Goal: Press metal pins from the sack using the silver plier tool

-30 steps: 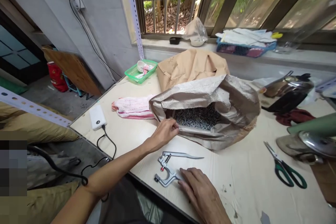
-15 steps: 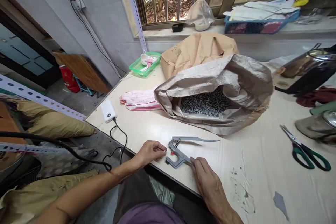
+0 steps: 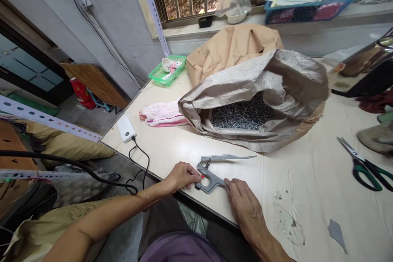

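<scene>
Grey metal snap pliers [image 3: 215, 168] lie near the front edge of the pale table [image 3: 307, 180], their handles spread. My left hand [image 3: 182, 176] is pinched at the pliers' jaw, fingertips by the small red part; what it pinches is too small to make out. My right hand [image 3: 242, 202] rests on the table with its fingers on the lower handle of the pliers. Behind them lies an open grey woven sack [image 3: 276, 86] full of small dark metal pieces [image 3: 242, 112].
A brown paper bag [image 3: 233, 47] stands behind the sack. A pink cloth [image 3: 161, 115], a white power bank [image 3: 127, 128] with a black cable and a green basket [image 3: 162, 74] sit to the left. Green-handled scissors [image 3: 365, 166] lie at the right. Window sill behind.
My left hand left the sack's mouth, came back to the table's front edge and now pinches at the pliers' jaw. My right hand stayed on the pliers' handle. The camera tilted down.
</scene>
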A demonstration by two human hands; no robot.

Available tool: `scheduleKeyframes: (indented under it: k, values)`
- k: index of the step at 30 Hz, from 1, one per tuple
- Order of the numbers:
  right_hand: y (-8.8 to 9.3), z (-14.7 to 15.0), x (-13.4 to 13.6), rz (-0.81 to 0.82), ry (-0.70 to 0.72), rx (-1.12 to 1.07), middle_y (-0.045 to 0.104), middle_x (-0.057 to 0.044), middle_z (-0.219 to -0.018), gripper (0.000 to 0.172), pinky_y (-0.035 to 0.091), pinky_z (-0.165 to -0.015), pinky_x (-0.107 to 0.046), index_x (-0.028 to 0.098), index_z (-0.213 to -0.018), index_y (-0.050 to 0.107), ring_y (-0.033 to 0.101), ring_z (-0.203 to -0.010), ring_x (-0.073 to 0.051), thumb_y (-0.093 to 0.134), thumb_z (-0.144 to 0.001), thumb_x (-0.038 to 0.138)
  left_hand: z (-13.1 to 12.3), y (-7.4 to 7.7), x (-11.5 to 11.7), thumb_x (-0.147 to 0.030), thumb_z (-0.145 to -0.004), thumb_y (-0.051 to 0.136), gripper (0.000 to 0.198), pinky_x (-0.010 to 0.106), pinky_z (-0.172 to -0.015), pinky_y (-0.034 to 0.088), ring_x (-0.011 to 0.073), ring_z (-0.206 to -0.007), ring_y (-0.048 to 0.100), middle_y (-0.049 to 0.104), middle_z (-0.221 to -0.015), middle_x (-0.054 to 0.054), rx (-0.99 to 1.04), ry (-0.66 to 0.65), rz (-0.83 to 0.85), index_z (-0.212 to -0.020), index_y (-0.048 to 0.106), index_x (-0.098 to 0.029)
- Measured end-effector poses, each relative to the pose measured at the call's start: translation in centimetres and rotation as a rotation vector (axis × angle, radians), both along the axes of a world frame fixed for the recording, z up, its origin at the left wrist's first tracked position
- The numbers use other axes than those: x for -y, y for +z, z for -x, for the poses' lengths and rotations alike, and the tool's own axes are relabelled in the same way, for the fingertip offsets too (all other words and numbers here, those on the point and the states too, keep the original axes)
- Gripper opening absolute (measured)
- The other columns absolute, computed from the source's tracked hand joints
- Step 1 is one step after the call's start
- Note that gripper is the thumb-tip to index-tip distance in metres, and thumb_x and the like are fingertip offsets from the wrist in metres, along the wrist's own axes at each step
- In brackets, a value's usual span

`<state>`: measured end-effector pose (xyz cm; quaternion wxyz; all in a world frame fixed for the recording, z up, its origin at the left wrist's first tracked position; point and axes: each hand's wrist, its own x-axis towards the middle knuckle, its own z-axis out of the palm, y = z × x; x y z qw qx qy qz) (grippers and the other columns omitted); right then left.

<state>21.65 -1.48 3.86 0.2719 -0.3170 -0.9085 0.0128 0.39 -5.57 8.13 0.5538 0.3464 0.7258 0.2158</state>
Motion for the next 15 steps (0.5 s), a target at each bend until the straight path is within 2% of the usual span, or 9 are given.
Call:
scheduleKeyframes:
  k: [4,7,11,13,15]
  values:
    - [0.03,-0.17,0.3,-0.016,0.04,-0.017,0.058,-0.009,-0.087,0.024,0.043,-0.071,-0.03,0.014,-0.104,0.055,0.053,-0.082,-0.017,0.036,-0.09,0.008,0.1,0.3,-0.02,-0.03,-0.066,0.063,0.022,0.019,-0.041,0.035,0.008,-0.04,0.044,0.048,-0.043,-0.006,-0.018,-0.066,0.021,-0.074,0.067,-0.01]
    - [0.18,-0.18,0.35,-0.008,0.04,-0.016,0.058,-0.008,-0.086,0.025,0.043,-0.071,-0.03,0.015,-0.104,0.055,0.052,-0.08,-0.017,0.034,-0.09,0.008,0.23,0.14,0.0,-0.028,-0.064,0.063,0.018,0.018,-0.04,0.033,0.0077,-0.04,0.043,0.048,-0.045,-0.006,-0.035,-0.12,0.032,-0.07,0.065,-0.01]
    - [0.34,-0.01,0.38,0.04,0.023,-0.023,0.057,-0.007,-0.084,0.021,0.042,-0.069,-0.029,0.016,-0.097,0.055,0.05,-0.075,-0.016,0.035,-0.091,0.011,0.33,0.13,0.0,-0.027,-0.067,0.062,0.017,0.019,-0.04,0.029,0.0074,-0.04,0.041,0.046,-0.046,-0.006,-0.057,-0.163,0.031,-0.071,0.064,-0.011]
    - [0.37,0.1,0.31,0.075,0.004,-0.033,0.056,-0.006,-0.082,0.019,0.042,-0.069,-0.029,0.017,-0.091,0.054,0.05,-0.074,-0.016,0.036,-0.092,0.014,0.27,0.48,-0.02,-0.027,-0.07,0.06,0.017,0.019,-0.042,0.032,0.008,-0.042,0.042,0.049,-0.05,-0.006,-0.1,-0.156,0.008,-0.075,0.064,-0.011]
    - [0.37,0.2,0.17,0.089,-0.033,-0.025,0.055,-0.005,-0.078,0.019,0.041,-0.068,-0.03,0.018,-0.085,0.053,0.049,-0.071,-0.015,0.035,-0.092,0.016,0.1,0.94,-0.01,-0.024,-0.072,0.058,0.013,0.02,-0.049,0.037,0.0095,-0.049,0.048,0.055,-0.058,-0.003,-0.207,-0.157,-0.086,-0.075,0.064,-0.012]
